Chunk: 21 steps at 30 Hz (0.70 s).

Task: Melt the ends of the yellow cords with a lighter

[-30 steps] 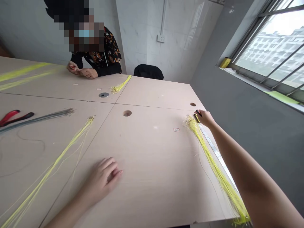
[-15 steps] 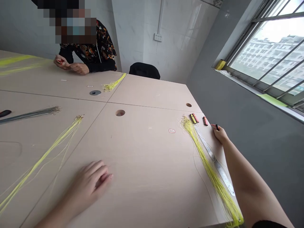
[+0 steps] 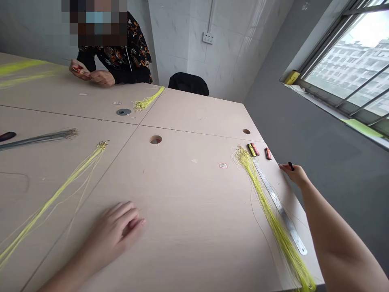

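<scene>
My left hand (image 3: 121,229) rests on the pale table (image 3: 188,202) with its fingers curled in; what it holds, if anything, is hidden. At the table's right edge, my right hand (image 3: 294,172) is closed round a small black tool (image 3: 291,166), only partly visible. Left of my right arm lies a bundle of yellow cords (image 3: 267,207), with a metal ruler (image 3: 281,209) along it. Near the bundle's far end are a yellow lighter (image 3: 251,150) and red lighters (image 3: 268,153).
Another yellow bundle (image 3: 69,178) and a grey bundle (image 3: 42,139) lie on the left. A person's hands (image 3: 101,78) hold something red across the table. Round holes (image 3: 156,140) pierce the tabletop. A black chair (image 3: 189,84) stands behind it.
The view has shifted slightly. My right hand has moved a little outward, away from the table's right edge. My left hand has stayed nearly still.
</scene>
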Available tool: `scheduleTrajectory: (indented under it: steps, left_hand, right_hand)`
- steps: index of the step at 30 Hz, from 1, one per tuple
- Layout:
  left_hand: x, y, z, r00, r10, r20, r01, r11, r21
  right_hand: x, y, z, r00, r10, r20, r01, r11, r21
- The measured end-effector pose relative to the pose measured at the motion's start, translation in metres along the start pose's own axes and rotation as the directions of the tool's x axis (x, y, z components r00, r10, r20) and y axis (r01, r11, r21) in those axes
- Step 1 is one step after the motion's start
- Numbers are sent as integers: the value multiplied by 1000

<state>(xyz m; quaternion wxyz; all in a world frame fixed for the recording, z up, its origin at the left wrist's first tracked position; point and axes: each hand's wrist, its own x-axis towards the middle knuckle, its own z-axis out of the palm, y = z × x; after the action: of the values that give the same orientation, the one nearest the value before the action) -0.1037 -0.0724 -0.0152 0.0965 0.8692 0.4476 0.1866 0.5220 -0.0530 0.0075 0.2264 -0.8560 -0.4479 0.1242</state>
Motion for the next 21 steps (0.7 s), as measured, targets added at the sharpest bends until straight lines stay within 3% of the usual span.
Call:
scheduleTrajectory:
  steps: [5,8,13,17,21]
  left_hand:
    - [2,1,0,1000,8,-7,-8,1000,-6]
    - [2,1,-1,1000,1,-5,-1,1000,-9]
    - [2,2,-1,1000,-18,-1,18,999,-37]
    - [3,-1,1,1000,-7,-8,7,999,-49]
    - [3,-2,2,1000,15,-12,-15,999,-44]
  right_hand:
    - [-21,-26,-18,997,-80,-4,78,977,-199]
    - [-38,-47,-30,986,-148,76,165,921,-354]
    - [-68,-80,-47,974,-123,192,208,827,-523]
    - [-86,-108,-60,922,29,385,135,910,-392]
    - [-97,-140,-63,798,19,602,44,995,-89]
